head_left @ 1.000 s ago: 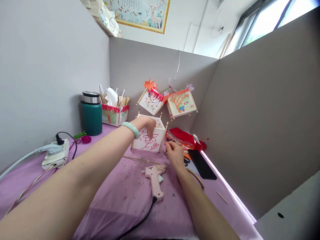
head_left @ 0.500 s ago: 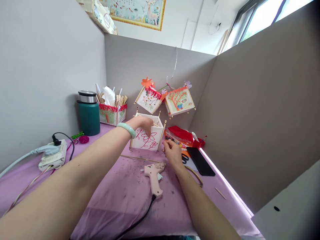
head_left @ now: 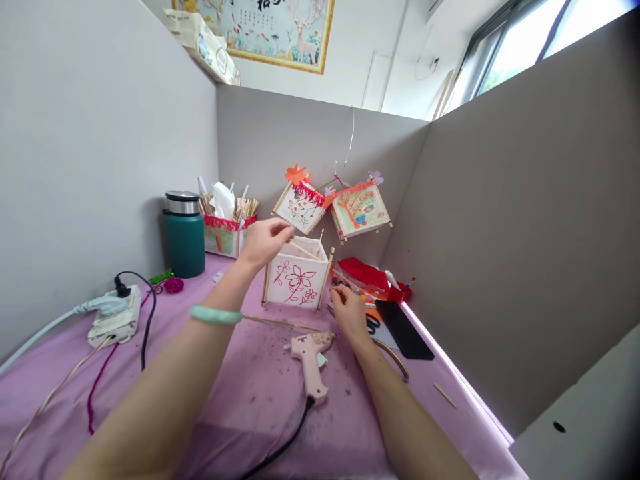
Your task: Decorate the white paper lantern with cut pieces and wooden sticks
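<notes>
A white paper lantern (head_left: 296, 283) with red flower drawings and wooden corner posts stands upright on the table. A thin wooden stick (head_left: 306, 251) slants across its open top. My left hand (head_left: 267, 241), slightly blurred, is over the lantern's back left corner with fingers pinched together; whatever they hold is not visible. Close to the front right post is my right hand (head_left: 349, 312), its thumb and fingers closed; I cannot make out anything in them. A pink glue gun (head_left: 311, 363) lies in front of the lantern, near a long thin stick (head_left: 280, 323).
Two decorated lanterns (head_left: 361, 210) hang behind. At left stand a green bottle (head_left: 185, 240), a decorated box of sticks (head_left: 220, 239) and a power strip (head_left: 117, 317). A black phone (head_left: 404, 330), scissors (head_left: 373, 324) and red material (head_left: 365, 273) lie at right. Grey partitions (head_left: 320, 133) enclose the table.
My left hand has drawn back from inside the lantern's top, up and to the left. My right hand stays beside the right post. The view has tilted up slightly.
</notes>
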### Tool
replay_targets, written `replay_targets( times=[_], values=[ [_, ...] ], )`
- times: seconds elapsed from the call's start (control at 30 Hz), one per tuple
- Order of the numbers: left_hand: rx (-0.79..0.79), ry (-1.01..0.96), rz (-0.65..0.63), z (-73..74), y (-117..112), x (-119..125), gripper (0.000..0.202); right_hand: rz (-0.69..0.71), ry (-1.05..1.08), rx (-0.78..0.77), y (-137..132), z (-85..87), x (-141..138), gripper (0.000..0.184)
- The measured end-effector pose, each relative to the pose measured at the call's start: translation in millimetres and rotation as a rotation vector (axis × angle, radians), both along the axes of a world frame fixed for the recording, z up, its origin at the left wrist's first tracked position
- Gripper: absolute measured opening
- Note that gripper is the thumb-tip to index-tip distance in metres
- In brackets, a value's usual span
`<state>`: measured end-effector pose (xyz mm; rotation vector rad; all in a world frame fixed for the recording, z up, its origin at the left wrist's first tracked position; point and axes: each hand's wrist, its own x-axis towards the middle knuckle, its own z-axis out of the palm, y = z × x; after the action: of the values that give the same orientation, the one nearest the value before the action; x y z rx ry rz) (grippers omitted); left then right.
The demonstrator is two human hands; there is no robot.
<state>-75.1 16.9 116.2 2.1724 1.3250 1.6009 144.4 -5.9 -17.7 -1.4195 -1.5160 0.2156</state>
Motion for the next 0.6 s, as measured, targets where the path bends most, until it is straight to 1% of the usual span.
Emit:
replay_targets(
  times=[0.03,0.1,0.13,0.17,0.2,0.23,0.27,0.3,0.33,0.37,0.43,0.5,0.6],
  values=[
    [0.03,-0.077,0.105,-12.6,-2,-6,0.028,-0.001,-0.009,-0.005,2,-1.0,0,0.027],
    [0.051,-0.14,0.358,-39.9,-3,-18,0.027,0.006,-0.031,-0.017,5,-3.6,0,0.028],
    [0.012,-0.143,0.444,-53.2,-2,-23,0.028,0.013,-0.044,-0.024,7,-4.9,-1,0.029],
    [-0.074,-0.132,0.462,-65.5,0,-27,0.029,0.022,-0.056,-0.031,9,-6.1,-1,0.03],
    [-0.192,-0.121,0.406,-76.1,2,-30,0.031,0.036,-0.068,-0.038,10,-7.0,-2,0.031],
    [-0.302,-0.118,0.319,-84.9,4,-32,0.034,0.053,-0.08,-0.043,10,-7.6,-3,0.031],
    [-0.39,-0.105,0.231,-91.6,6,-33,0.036,0.073,-0.092,-0.047,11,-7.9,-5,0.031],
    [-0.441,-0.088,0.169,-96.5,8,-32,0.036,0.094,-0.102,-0.049,10,-7.8,-7,0.03],
    [-0.457,-0.07,0.142,-99.7,10,-32,0.035,0.113,-0.109,-0.05,10,-7.4,-8,0.03],
    [-0.446,-0.049,0.141,-101.7,12,-31,0.032,0.13,-0.114,-0.05,10,-6.8,-11,0.029],
    [-0.387,-0.033,0.174,-103.7,17,-30,0.03,0.154,-0.116,-0.048,10,-5.4,-15,0.029],
    [-0.354,-0.049,0.174,-105.3,23,-30,0.032,0.178,-0.112,-0.043,11,-4.7,-19,0.032],
    [-0.358,-0.076,0.19,-109.8,31,-34,0.034,0.218,-0.108,-0.034,13,-5.5,-24,0.036]
  ],
)
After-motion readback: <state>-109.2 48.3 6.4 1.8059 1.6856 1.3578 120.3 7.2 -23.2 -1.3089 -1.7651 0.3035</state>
